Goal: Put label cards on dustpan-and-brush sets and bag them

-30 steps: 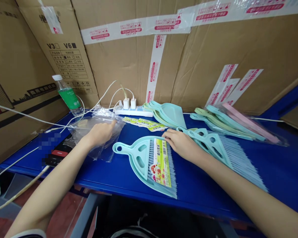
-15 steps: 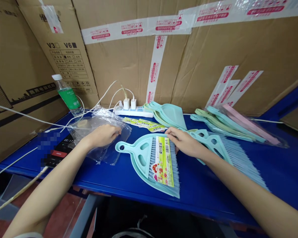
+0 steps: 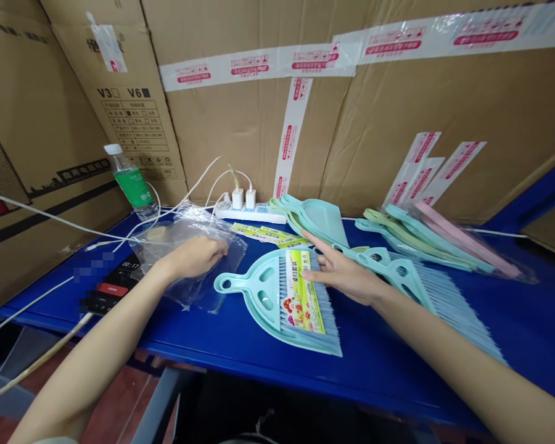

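A mint-green dustpan (image 3: 259,320) lies in front of me with a matching brush (image 3: 329,308) nested in it. A printed label card (image 3: 304,296) rests across the bristles. My right hand (image 3: 340,268) is at the brush's upper right edge, its index finger stretched out and its thumb at the card. My left hand (image 3: 198,256) lies on clear plastic bags (image 3: 222,243) to the left, fingers curled down against the film; the fingertips are partly hidden. Several yellow-green label cards (image 3: 263,234) lie behind the dustpan.
Dustpans (image 3: 326,216) are stacked at the back. Right of them lie loose brushes (image 3: 448,302) and bagged sets (image 3: 472,240). A power strip (image 3: 254,214) with cables, a water bottle (image 3: 134,188) and a phone (image 3: 115,280) stand left. Cardboard (image 3: 250,123) walls the blue table (image 3: 374,370).
My right hand has spread its fingers and come off the card's top edge. The dustpan's lower end has swung slightly up and right. My left hand stays at the bags.
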Demonstrator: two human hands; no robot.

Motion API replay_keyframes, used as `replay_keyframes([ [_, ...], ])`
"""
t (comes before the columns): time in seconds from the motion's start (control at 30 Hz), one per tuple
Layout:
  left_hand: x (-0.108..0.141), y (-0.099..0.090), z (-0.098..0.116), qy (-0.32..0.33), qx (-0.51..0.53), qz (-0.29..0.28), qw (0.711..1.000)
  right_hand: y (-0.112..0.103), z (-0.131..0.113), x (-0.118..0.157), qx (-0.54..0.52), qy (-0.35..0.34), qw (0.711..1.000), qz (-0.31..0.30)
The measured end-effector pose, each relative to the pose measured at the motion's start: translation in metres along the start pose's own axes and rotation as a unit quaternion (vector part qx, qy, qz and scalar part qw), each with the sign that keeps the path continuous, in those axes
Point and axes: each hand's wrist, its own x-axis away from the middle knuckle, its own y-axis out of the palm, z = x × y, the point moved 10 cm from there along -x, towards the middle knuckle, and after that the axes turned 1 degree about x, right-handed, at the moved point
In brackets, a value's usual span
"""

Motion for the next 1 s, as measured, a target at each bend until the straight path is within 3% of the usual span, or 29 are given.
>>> replay_keyframes([
  [0.23,0.001,0.005,-0.001,-0.015,0.050,-0.029,0.998,0.006,0.000,-0.003,0.035,-0.020,0.998,-0.050],
  [0.47,0.003,0.001,0.002,-0.006,0.115,-0.020,0.993,-0.011,-0.014,-0.001,0.005,-0.049,0.999,-0.011],
  [0.63,0.004,-0.006,0.004,0.008,0.177,0.009,0.984,-0.013,-0.010,-0.003,-0.017,-0.037,0.999,0.002],
  [0.77,0.005,-0.006,0.009,0.018,0.258,0.006,0.966,-0.010,-0.006,-0.005,-0.027,-0.033,0.999,0.010],
  [1.0,0.003,-0.006,0.021,0.060,0.421,0.038,0.904,-0.012,-0.006,-0.004,-0.027,-0.035,0.999,0.029],
])
